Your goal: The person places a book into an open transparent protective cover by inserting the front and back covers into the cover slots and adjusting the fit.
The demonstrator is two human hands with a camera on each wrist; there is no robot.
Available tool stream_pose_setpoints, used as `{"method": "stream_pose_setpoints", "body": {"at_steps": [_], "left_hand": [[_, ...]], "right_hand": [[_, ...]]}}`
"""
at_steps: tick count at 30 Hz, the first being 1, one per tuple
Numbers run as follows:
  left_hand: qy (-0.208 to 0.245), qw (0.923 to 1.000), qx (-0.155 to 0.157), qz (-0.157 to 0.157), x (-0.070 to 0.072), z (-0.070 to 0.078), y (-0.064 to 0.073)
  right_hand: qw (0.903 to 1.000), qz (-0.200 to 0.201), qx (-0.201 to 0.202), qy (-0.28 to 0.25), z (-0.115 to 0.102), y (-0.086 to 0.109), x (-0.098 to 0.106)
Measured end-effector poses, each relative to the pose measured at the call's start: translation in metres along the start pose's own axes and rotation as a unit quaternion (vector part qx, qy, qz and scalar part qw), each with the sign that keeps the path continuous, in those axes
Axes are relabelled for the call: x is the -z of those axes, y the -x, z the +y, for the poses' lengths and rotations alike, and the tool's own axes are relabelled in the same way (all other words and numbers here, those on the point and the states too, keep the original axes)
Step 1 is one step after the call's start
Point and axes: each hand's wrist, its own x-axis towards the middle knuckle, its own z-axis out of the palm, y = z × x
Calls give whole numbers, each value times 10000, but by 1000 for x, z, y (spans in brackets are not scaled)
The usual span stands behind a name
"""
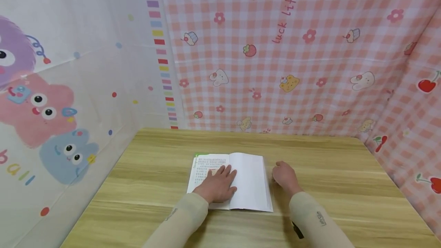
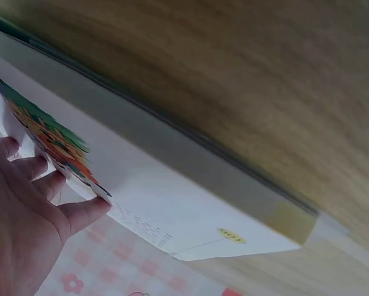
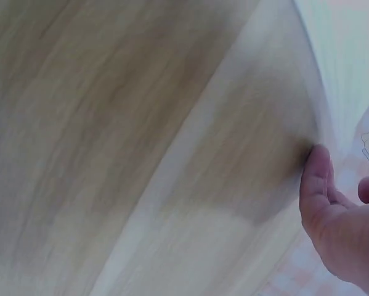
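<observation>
An open book [image 1: 249, 181] lies on the table, its right page blank white and its left page printed with text. My left hand [image 1: 218, 185] rests on the left page near the fold, fingers spread. In the left wrist view, the fingertips touch the page beside a coloured illustration [image 2: 55, 139]. Just right of the book is my right hand [image 1: 286, 177], its fingers loosely bent and holding nothing. In the right wrist view, a fingertip of this hand [image 3: 344, 234] is close to the book's edge [image 3: 323, 92]; whether it touches is hard to tell.
The wood-grain table [image 1: 138, 186] extends around the book. A pink checked cloth [image 1: 275, 68] hangs behind it, and a white cartoon-printed cloth [image 1: 103, 87] hangs at the left. A dark strap [image 1: 297, 230] shows below the right sleeve.
</observation>
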Motion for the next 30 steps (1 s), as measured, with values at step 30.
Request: {"method": "stream_pose_setpoints", "body": {"at_steps": [30], "left_hand": [[788,9934,-456,699,2,0,-8]], "right_hand": [[9799,-773,-215,-1828,-38,-5,3]]}}
